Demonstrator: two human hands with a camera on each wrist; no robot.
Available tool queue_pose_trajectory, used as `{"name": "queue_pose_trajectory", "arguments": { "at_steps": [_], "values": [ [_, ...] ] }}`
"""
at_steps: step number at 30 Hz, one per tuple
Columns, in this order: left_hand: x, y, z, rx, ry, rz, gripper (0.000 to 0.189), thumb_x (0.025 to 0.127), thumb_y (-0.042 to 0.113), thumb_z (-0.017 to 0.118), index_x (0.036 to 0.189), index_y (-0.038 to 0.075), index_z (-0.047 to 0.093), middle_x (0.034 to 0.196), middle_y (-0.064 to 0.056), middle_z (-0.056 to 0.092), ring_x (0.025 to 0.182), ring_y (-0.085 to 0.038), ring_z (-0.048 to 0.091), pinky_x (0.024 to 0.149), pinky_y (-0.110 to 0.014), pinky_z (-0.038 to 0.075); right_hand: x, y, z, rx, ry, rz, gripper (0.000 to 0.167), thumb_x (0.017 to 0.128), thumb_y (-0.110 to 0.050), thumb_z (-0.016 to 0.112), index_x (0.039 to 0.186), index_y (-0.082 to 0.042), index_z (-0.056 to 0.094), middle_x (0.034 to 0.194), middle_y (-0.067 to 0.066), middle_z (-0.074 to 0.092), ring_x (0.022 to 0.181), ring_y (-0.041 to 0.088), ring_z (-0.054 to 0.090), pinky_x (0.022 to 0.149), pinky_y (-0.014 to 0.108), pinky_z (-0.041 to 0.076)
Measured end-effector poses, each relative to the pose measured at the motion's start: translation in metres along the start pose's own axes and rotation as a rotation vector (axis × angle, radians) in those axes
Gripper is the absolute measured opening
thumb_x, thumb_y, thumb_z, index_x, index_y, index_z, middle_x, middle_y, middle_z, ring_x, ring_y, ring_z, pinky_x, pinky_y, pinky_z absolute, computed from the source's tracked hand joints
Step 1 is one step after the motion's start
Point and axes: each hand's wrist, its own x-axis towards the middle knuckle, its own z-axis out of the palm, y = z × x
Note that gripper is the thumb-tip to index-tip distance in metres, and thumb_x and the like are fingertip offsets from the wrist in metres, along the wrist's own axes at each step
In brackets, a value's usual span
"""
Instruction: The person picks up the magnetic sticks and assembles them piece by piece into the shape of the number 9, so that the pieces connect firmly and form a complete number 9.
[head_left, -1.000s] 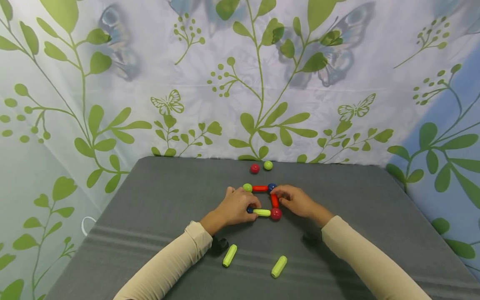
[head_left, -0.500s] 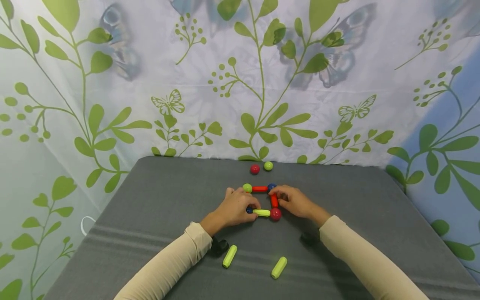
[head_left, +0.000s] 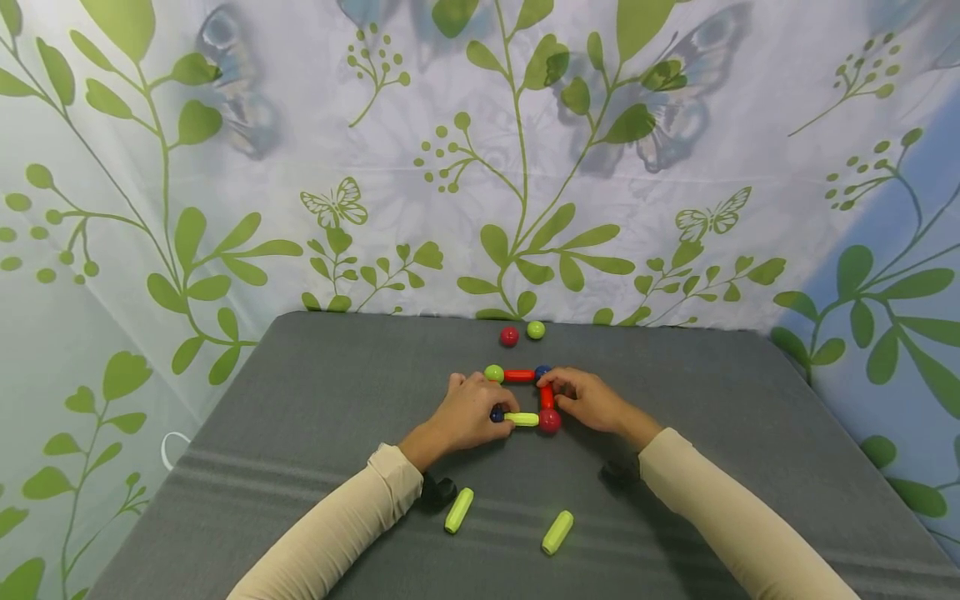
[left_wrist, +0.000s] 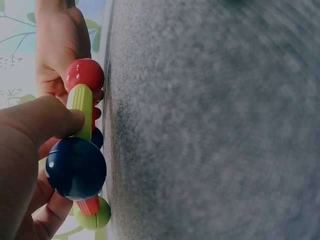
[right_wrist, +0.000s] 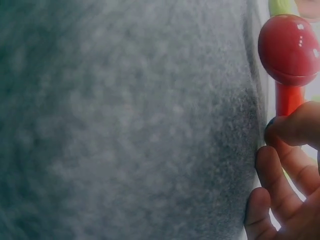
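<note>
A four-sided frame of balls and rods is between both hands. In the head view, its near side is a yellow-green rod point(head_left: 523, 419) joining a dark blue ball point(head_left: 497, 414) to a red ball point(head_left: 550, 421). My left hand point(head_left: 467, 412) pinches this rod beside the blue ball, the thumb on it in the left wrist view. On the right side, my right hand point(head_left: 592, 400) pinches a red rod point(head_left: 547, 395) between thumb and forefinger. The far side has another red rod point(head_left: 519, 376) between a green ball point(head_left: 493, 372) and a blue ball point(head_left: 542, 372). Left fingers mostly hide the left-side rod.
Behind the frame lie a loose red ball point(head_left: 509, 336) and a loose green ball point(head_left: 536, 330). Two loose yellow-green rods point(head_left: 459, 510) point(head_left: 557, 532) lie nearer on the grey table point(head_left: 337, 383). A patterned curtain point(head_left: 420, 167) hangs along the back edge.
The frame's near side, with the yellow-green rod and red ball, has shifted slightly upward in the head view. Both hands keep their hold and have barely moved.
</note>
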Motion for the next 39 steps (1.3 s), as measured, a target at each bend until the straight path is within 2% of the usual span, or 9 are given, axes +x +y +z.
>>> {"name": "queue_pose_trajectory", "arguments": {
  "at_steps": [5, 16, 27, 39],
  "values": [
    [0.000, -0.001, -0.001, -0.004, -0.029, -0.008, 0.010, 0.088, 0.034, 0.078, 0.097, 0.032, 0.075, 0.091, 0.020, 0.066, 0.084, -0.010, 0.046, 0.077, -0.042, 0.029, 0.000, -0.001, 0.000, 0.000, -0.006, 0.002, 0.034, 0.092, 0.006, 0.064, 0.121, -0.012, 0.066, 0.096, 0.002, 0.061, 0.072, 0.017, 0.054, 0.066, 0.034, 0.046],
    [-0.001, 0.000, -0.004, -0.033, -0.073, -0.015, 0.013, 0.089, 0.035, 0.080, 0.100, 0.031, 0.075, 0.096, 0.018, 0.068, 0.091, -0.012, 0.050, 0.077, -0.042, 0.030, -0.002, -0.004, 0.000, 0.010, -0.022, 0.018, 0.034, 0.092, 0.006, 0.064, 0.122, -0.010, 0.065, 0.097, 0.003, 0.061, 0.071, 0.017, 0.055, 0.065, 0.033, 0.047],
    [-0.001, 0.000, -0.006, -0.056, -0.064, -0.019, 0.011, 0.088, 0.033, 0.080, 0.098, 0.030, 0.076, 0.095, 0.017, 0.068, 0.086, -0.010, 0.050, 0.076, -0.040, 0.031, -0.008, -0.008, -0.001, 0.000, -0.035, 0.012, 0.039, 0.093, 0.005, 0.063, 0.128, -0.010, 0.064, 0.100, 0.004, 0.061, 0.074, 0.018, 0.056, 0.068, 0.034, 0.048],
    [-0.001, 0.000, -0.004, -0.038, -0.060, -0.017, 0.012, 0.088, 0.034, 0.079, 0.099, 0.030, 0.076, 0.095, 0.018, 0.067, 0.087, -0.011, 0.051, 0.076, -0.041, 0.033, -0.019, -0.007, -0.001, 0.016, -0.047, 0.004, 0.042, 0.094, 0.005, 0.064, 0.133, -0.010, 0.061, 0.102, 0.004, 0.062, 0.080, 0.018, 0.058, 0.071, 0.035, 0.049]
  ]
}}
